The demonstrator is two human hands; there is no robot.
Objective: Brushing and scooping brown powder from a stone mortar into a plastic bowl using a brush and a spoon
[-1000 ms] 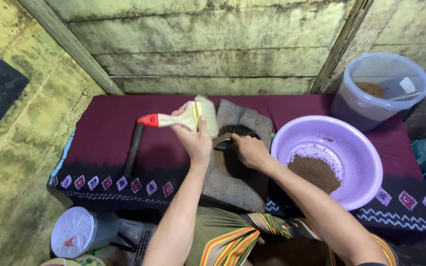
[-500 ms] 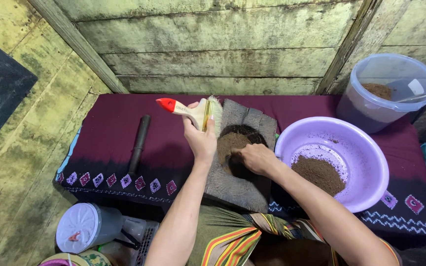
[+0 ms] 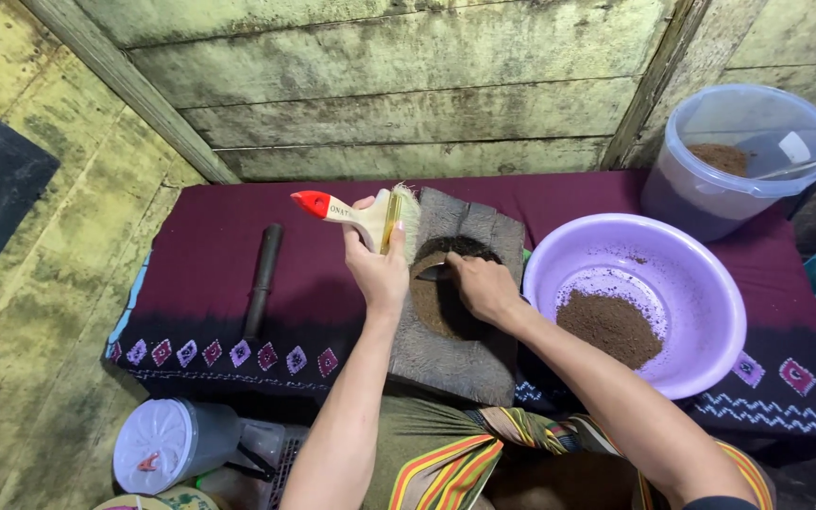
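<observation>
At the middle of the maroon cloth (image 3: 191, 274), a thick grey stone mortar (image 3: 460, 349) sits with a dark round hollow holding brown ground powder (image 3: 432, 302). Over its left edge the left hand (image 3: 380, 274) is closed firmly around a flat paintbrush (image 3: 370, 212), whose pale wooden handle ends in a red tip pointing left and whose cream bristles fan out at the far side; the brush is held up off the stone, bristles turned toward the hollow, seemingly ready for sweeping powder. Just right of it, the right hand (image 3: 485, 288) rests at the hollow's rim, fingers curled tightly on a small dark tool (image 3: 432, 272), too hidden to identify, dipping into the powder. Touching the mortar's right side, a smooth lilac plastic basin (image 3: 720, 293) holds a low heap of the same brown powder, close enough for easy transfer. Farther right stands a translucent bucket (image 3: 682, 203) with more powder inside. Left on the cloth lies a dark cylindrical pestle (image 3: 263, 279), apart from the hands. Rough, weathered wooden planks (image 3: 408, 94) form the wall behind.
</observation>
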